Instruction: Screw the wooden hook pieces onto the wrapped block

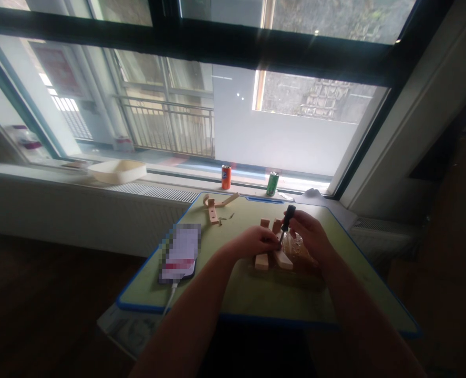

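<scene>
The screwdriver (287, 219) is gripped by the right hand (310, 236). The wooden pieces (272, 257) on the tabletop (256, 294) are pinched by the left hand (256, 242).

Two bare forearms are shown entering from the lower edge of the view. No sleeves, cuffs or gloves are worn. The left hand (256, 242) and the right hand (310, 237) are uncovered. No rings, watch or wristbands can be made out; finer detail is lost in dim light.
</scene>
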The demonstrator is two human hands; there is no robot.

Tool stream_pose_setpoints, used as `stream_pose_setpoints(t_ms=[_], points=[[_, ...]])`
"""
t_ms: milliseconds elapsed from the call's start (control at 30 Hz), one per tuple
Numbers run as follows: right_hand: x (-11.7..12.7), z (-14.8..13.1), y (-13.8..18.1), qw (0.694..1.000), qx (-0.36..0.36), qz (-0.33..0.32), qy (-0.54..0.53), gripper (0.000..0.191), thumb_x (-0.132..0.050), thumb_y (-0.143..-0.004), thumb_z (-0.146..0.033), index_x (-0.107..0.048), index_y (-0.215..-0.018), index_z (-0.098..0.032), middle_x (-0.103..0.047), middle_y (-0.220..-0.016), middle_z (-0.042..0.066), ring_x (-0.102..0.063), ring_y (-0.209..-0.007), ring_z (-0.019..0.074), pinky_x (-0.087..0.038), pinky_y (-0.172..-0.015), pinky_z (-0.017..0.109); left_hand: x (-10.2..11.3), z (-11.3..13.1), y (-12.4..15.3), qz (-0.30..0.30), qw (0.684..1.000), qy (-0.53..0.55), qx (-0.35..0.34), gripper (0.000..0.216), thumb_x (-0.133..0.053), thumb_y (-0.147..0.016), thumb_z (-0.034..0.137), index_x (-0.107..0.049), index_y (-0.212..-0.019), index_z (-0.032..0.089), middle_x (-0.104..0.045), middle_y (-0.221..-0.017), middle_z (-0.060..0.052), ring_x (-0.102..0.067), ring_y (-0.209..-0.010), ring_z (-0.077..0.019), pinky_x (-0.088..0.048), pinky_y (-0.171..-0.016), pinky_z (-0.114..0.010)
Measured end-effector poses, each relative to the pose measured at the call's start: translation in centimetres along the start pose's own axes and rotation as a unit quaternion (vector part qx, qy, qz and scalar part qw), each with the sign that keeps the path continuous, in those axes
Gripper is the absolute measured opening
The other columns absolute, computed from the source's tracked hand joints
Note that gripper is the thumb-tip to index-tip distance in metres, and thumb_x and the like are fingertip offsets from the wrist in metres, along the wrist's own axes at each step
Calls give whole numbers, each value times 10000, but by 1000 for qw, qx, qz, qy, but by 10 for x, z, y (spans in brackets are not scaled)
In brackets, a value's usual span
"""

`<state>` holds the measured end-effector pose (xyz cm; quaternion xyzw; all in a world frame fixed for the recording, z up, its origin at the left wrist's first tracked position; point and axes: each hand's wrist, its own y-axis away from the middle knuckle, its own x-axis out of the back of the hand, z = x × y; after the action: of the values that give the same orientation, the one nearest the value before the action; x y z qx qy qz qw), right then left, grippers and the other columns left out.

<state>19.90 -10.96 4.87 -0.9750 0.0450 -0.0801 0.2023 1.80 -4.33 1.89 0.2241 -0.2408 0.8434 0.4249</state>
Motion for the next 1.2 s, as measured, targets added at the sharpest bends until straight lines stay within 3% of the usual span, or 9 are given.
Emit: stream_pose_setpoints(t_ms=[167, 300, 467, 633, 733, 933, 1067, 1200], points=[[-2, -1, -1, 1000, -5, 4, 12, 182, -686, -705, -275, -557, -805, -195, -527, -710, -25, -470, -615, 108, -399, -546, 246, 1, 0, 0, -10, 1000, 19, -6, 268, -580, -794, 353, -699, -927, 152, -693, -871, -35, -615, -790, -140, -458, -721, -219], [-4, 2, 0, 1000, -17, -4, -9, 278, -701, -688, -279, -568, -924, -213, -559, -825, -4, -509, -712, 131, -429, -602, 258, 1, 0, 0, -6, 1000, 16, -8, 271, -587, -789, 348, -699, -939, 152, -692, -887, -40, -615, -794, -144, -459, -725, -224], [-1, 1, 2, 995, -36, -21, -91, 300, -538, -821, -332, -599, -1088, -210, -610, -894, 36, -504, -637, 116, -393, -542, 261, 2, 1, 1, -8, 1000, -2, -10, 259, -583, -792, 339, -705, -933, 158, -691, -864, -36, -610, -781, -146, -455, -720, -230], [0, 0, 0, 1000, 3, 8, -16, 168, -670, -725, -305, -616, -824, -180, -579, -714, -5, -459, -559, 96, -371, -516, 251, 1, 1, 2, -8, 1000, 10, -12, 258, -580, -796, 326, -704, -943, 154, -693, -868, -37, -613, -777, -140, -458, -718, -224], [0, 3, -2, 999, 22, 44, 20, 224, -738, -653, -284, -550, -731, -190, -519, -650, -36, -463, -570, 100, -377, -515, 242, 1, 0, 2, -5, 1000, 18, -8, 260, -581, -793, 311, -702, -959, 153, -695, -887, -42, -617, -794, -145, -461, -728, -226], [1, 6, 0, 1000, 21, 5, 3, 164, -615, -778, -325, -598, -871, -191, -578, -790, 9, -459, -574, 94, -371, -511, 247, 3, 2, 4, -19, 999, 49, 4, 265, -547, -791, 253, -699, -977, 142, -691, -947, -54, -620, -842, -154, -470, -775, -238], [1, 4, 2, 999, 5, -20, -48, 228, -504, -845, -315, -601, -1014, -196, -604, -850, 36, -481, -612, 111, -380, -524, 258, 4, 4, 4, -19, 998, 49, 15, 275, -539, -772, 220, -700, -979, 139, -690, -959, -52, -619, -845, -155, -471, -783, -243], [-1, 2, 1, 1000, 12, 9, 23, 167, -605, -778, -328, -590, -858, -182, -554, -712, -3, -449, -564, 97, -375, -508, 246, 3, 2, 4, -18, 998, 55, 14, 285, -537, -762, 217, -700, -982, 136, -688, -962, -58, -620, -845, -155, -472, -778, -242]])
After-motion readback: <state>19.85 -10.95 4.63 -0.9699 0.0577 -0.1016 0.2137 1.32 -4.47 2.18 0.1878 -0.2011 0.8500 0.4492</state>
